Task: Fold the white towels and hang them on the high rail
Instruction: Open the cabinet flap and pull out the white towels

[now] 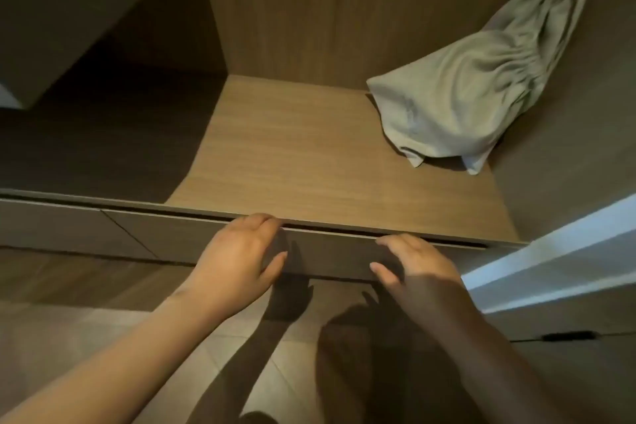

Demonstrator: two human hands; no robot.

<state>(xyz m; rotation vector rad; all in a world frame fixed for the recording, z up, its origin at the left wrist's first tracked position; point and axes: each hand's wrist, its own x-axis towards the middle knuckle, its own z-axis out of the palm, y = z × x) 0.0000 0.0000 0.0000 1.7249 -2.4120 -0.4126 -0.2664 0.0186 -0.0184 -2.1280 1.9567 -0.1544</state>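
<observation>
Both hands on the drawer front (330,256) near 6 o'clock, just under the wooden shelf (309,155). Left hand (237,251): fingers hooked over the front's top lip into the dark gap, thumb splayed on the face. Right hand (413,265): same grip, in shadow, a little toward 4 o'clock; the two hands are apart. White towel (475,93) at 2 o'clock, bunched, gathered at its top against the right wall, lower end resting on the shelf's back right corner, well clear of both hands. White door edge (550,262) at 4 o'clock.
</observation>
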